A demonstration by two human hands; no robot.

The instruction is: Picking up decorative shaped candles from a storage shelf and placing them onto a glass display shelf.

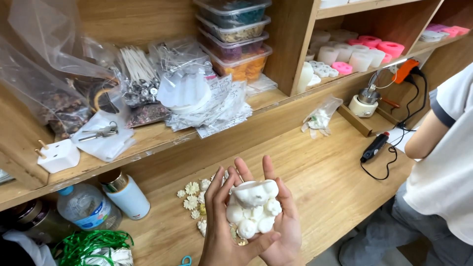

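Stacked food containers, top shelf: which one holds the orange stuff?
The bottom container of the stack, resting on the shelf. Its contents show orange through the clear wall; the three above it hold purple, tan and dark teal contents.

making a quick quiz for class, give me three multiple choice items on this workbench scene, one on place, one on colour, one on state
1. Where do the small cream flower-shaped pieces lie?
A. on the wooden benchtop
B. on the upper shelf
C. in a stacked tub

2. What colour is the bear-shaped moulded figure?
A. pink
B. white
C. green

3. How is the figure held?
A. pinched by one hand
B. lying on the bench
C. cupped in both hands

Key: 1 A, they lie on the bench just left of the hands; 2 B, it is white all over; 3 C, left hand and right hand wrap around it.
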